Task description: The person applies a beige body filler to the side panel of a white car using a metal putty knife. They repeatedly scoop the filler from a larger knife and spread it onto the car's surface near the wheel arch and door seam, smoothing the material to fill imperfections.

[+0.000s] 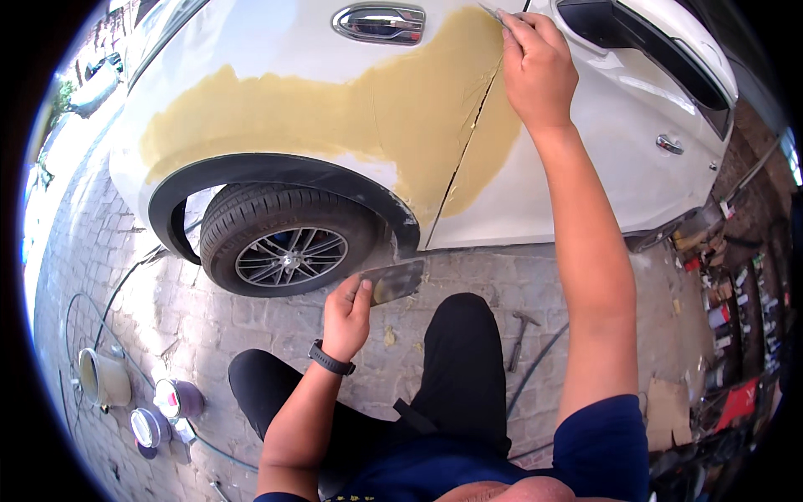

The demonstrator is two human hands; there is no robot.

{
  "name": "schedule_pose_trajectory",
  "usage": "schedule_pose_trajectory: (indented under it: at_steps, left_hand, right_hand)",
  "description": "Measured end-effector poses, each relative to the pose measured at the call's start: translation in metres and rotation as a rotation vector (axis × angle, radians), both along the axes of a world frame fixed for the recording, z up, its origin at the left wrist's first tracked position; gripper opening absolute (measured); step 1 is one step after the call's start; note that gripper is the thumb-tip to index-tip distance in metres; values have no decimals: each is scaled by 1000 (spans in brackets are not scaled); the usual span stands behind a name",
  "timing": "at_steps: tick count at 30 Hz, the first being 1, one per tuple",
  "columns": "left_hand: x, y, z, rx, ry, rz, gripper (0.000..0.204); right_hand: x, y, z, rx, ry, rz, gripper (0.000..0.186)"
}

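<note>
A white car's side carries a wide patch of yellow-beige filler across the rear door, the door seam and above the black-trimmed wheel arch. My right hand grips a thin metal spreader at the top of the patch, near the seam. My left hand, with a black watch on the wrist, holds a flat dark rectangular plate smeared with some filler, low in front of the wheel.
A hammer and hoses lie on the paving beside my bent knees. A bucket and tubs stand at the left. Cluttered tools and cans fill the right edge.
</note>
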State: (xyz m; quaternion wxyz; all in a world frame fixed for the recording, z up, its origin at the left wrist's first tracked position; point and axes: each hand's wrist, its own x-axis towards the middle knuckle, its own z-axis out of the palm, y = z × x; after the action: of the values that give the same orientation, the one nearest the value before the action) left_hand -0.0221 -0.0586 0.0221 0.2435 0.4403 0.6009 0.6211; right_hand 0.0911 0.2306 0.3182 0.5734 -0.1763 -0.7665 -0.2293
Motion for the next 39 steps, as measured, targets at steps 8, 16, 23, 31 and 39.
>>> schedule_pose_trajectory:
  at_steps: [8, 16, 23, 31, 39]
  left_hand:
    - [-1, -7, 17, 14, -21, 36, 27]
    - [-16, -19, 3, -10, -241, 64, 31]
    - [-30, -32, -10, -42, -365, 76, 32]
    - [-36, -37, -12, -121, -378, 113, 39]
    - [-36, -34, -21, -179, -375, 160, 39]
  right_hand:
    - [-11, -2, -17, -4, -85, 29, 33]
    - [7, -1, -97, -89, -192, 24, 45]
    - [11, 13, -183, 44, -146, 71, 48]
    - [13, 3, -270, 2, -86, 56, 37]
    - [23, 7, -350, -36, -66, 36, 27]
